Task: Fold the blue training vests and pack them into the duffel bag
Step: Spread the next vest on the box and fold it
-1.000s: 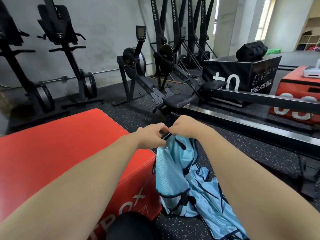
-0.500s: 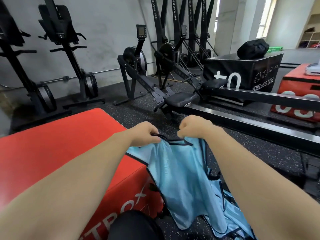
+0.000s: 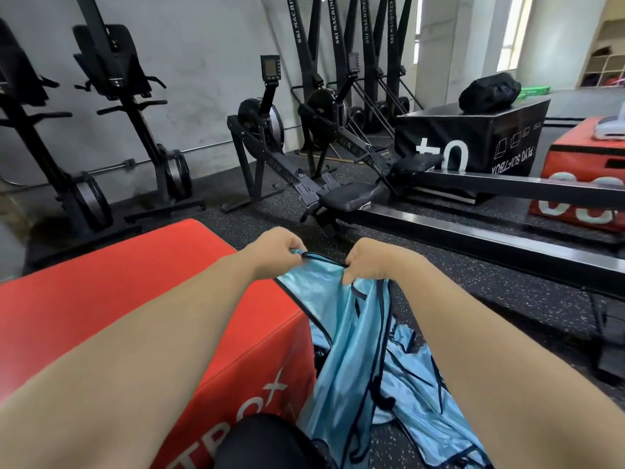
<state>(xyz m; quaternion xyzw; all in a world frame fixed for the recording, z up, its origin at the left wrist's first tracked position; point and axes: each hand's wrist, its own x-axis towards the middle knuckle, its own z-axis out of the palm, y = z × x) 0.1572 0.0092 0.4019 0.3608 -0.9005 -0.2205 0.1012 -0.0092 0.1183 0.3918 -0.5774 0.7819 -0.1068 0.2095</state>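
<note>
Holding blue vest (image 3: 351, 336) up, ctr of frame.
Pinching top edge w/ L hand (image 3: 274, 252) & R hand (image 3: 369, 263), fingers curled on fabric; just beside red box (image 3: 101, 299), lower left.

The left forearm (image 3: 152, 333) and right forearm (image 3: 490, 350) are bare along their whole visible length, and the left hand (image 3: 275, 252) and right hand (image 3: 373, 262) are bare as well. At the bottom edge a rounded knee (image 3: 267, 446) is covered in plain black fabric.
</note>
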